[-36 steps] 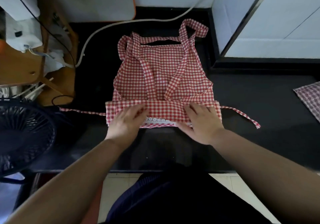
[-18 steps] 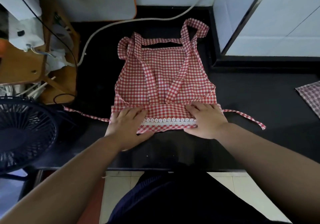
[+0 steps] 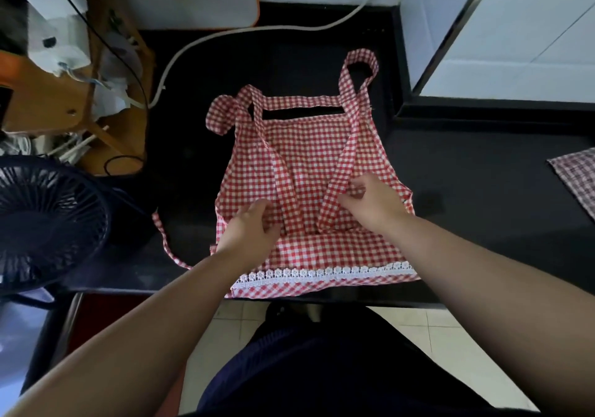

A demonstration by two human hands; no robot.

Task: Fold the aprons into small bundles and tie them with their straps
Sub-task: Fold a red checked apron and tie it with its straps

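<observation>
Early stage: the red gingham apron (image 3: 309, 146) lies mostly flat mid-worktop (image 3: 483, 197), with only its lace-trimmed hem (image 3: 322, 275) turned up right at the near edge, so bundling and tying are still left. The right hand (image 3: 375, 204) fingers pinch the right shoulder strap (image 3: 351, 146) over the bib; the left hand (image 3: 249, 230) fingers curl on the cloth by the other strap, grip unclear. There is bare worktop to the right up to a second checked cloth (image 3: 576, 178), while a fan (image 3: 48, 220) crowds the left end, where the left waist tie (image 3: 164, 239) trails.

Black counter (image 3: 483, 191), red gingham apron (image 3: 309, 146), white cable (image 3: 225, 35)
</observation>
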